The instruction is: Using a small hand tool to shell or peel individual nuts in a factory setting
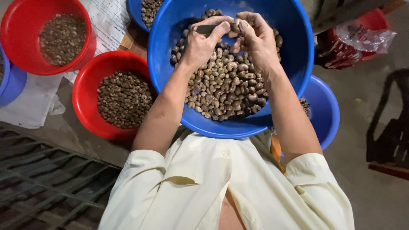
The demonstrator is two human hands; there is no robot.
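A large blue bowl (294, 64) rests in front of my pale shirt, half full of brown curved nuts in their shells (226, 85). Both my hands are raised over the far side of the heap and meet fingertip to fingertip. My left hand (200, 44) pinches a small dark flat blade-like piece (205, 29) between thumb and fingers. My right hand (255, 40) grips a single nut (234, 27) against that piece. My forearms reach across the bowl and hide part of the heap.
Two red bowls (85, 91) (17, 25) with smaller dark nuts stand at the left on paper sheets (106, 21). More blue bowls sit at the top (134, 12), far left (12, 83) and lower right (326, 110). A metal grate (47, 179) lies lower left, a red plastic bag (353, 42) upper right.
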